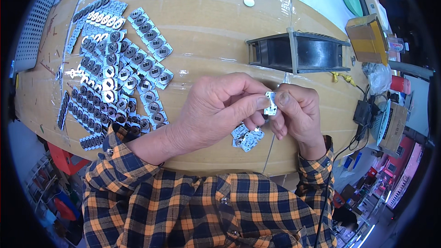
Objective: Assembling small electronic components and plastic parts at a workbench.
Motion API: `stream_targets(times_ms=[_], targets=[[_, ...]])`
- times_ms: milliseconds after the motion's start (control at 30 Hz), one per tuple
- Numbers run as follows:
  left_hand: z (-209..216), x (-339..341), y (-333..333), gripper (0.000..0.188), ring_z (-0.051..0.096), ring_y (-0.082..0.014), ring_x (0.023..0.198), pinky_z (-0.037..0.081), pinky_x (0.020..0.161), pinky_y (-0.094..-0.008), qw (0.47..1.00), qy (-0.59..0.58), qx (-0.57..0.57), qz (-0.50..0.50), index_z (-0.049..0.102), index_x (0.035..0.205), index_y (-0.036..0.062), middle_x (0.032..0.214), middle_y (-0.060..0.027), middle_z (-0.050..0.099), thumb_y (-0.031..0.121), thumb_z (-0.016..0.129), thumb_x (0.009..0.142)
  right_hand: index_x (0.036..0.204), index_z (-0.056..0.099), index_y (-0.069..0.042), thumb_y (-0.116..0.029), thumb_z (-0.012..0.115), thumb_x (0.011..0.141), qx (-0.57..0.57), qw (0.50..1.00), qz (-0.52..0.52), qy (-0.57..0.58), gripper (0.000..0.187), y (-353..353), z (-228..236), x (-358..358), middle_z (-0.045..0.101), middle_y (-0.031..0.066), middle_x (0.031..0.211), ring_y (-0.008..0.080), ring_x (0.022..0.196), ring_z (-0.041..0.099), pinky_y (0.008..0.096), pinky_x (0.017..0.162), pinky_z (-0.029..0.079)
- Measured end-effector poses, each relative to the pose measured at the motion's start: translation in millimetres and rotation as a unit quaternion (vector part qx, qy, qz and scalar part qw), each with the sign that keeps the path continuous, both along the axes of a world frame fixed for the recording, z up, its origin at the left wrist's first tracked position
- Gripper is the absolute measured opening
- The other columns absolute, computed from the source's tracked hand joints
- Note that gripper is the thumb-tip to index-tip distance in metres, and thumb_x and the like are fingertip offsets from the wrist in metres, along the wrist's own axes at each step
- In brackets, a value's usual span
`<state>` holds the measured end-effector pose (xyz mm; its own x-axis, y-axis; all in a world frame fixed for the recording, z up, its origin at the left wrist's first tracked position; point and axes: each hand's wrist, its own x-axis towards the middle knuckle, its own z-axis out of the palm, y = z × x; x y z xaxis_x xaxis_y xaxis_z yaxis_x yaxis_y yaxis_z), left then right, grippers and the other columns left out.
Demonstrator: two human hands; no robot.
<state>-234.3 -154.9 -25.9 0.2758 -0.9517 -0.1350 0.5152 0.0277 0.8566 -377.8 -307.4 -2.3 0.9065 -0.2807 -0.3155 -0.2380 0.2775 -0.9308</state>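
My left hand [216, 108] and right hand [301, 110] both grip a small circuit board [270, 105] between thumb and fingers, raised in front of me. Just below my fingers, a heap of boards [248, 138] lies on the tabletop [202, 41], brown cardboard crossed with clear tape. Board strips [112, 71] with dark round parts spread to the left; a black fan [298, 53] stands beyond my right hand. At the right edge sits a cardboard box [365, 40], at the far left a perforated white crate [39, 23]; I cannot tell what either holds.
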Motion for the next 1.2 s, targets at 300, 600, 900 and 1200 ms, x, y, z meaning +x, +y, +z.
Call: stream_targets(times_ms=[300,600,900,1200], targets=[[-2.9,-3.4,-1.3,0.017,0.069,-0.0088,0.077,0.056,0.064,-0.0206,0.959,-0.253,-0.072,0.109,0.064,0.098,-0.0033,0.088,-0.0079,0.071,-0.005,0.072,0.083,0.077,0.063,0.000,-0.023,0.051,0.103,-0.047,0.998,-0.037,0.014,0.038,1.9,-3.3,4.5,0.056,0.0018,0.056,0.0057,0.040,0.049,0.0188,0.036,0.036],[-9.6,-6.4,-3.8,0.019,0.061,-0.0267,0.057,0.047,0.051,-0.0368,0.810,-0.533,-0.157,0.187,0.055,0.082,0.0029,0.068,-0.0099,0.058,0.007,0.071,0.075,0.071,0.058,0.000,-0.018,0.051,0.100,-0.278,0.960,-0.023,0.011,0.035,-0.2,0.8,-0.3,0.054,0.0030,0.056,0.0070,0.043,0.045,0.0212,0.041,0.033],[35.2,81.8,33.6,0.022,0.059,-0.0314,0.096,0.048,0.081,-0.0403,0.563,-0.814,0.096,0.104,0.061,0.096,0.0008,0.098,-0.0123,0.060,-0.003,0.058,0.074,0.073,0.060,0.000,-0.016,0.054,0.099,-0.331,0.942,0.017,-0.046,0.031,-7.5,-8.8,-0.7,0.055,0.0020,0.059,0.0056,0.045,0.045,0.0221,0.044,0.033],[20.0,114.0,37.4,0.018,0.057,-0.0334,0.101,0.045,0.088,-0.0410,0.589,-0.800,0.077,0.090,0.057,0.092,0.0000,0.102,-0.0127,0.060,-0.006,0.058,0.074,0.073,0.059,0.000,-0.011,0.053,0.099,-0.373,0.926,0.020,-0.052,0.029,-1.5,-6.9,4.8,0.054,0.0014,0.058,0.0052,0.046,0.045,0.0217,0.045,0.033]])
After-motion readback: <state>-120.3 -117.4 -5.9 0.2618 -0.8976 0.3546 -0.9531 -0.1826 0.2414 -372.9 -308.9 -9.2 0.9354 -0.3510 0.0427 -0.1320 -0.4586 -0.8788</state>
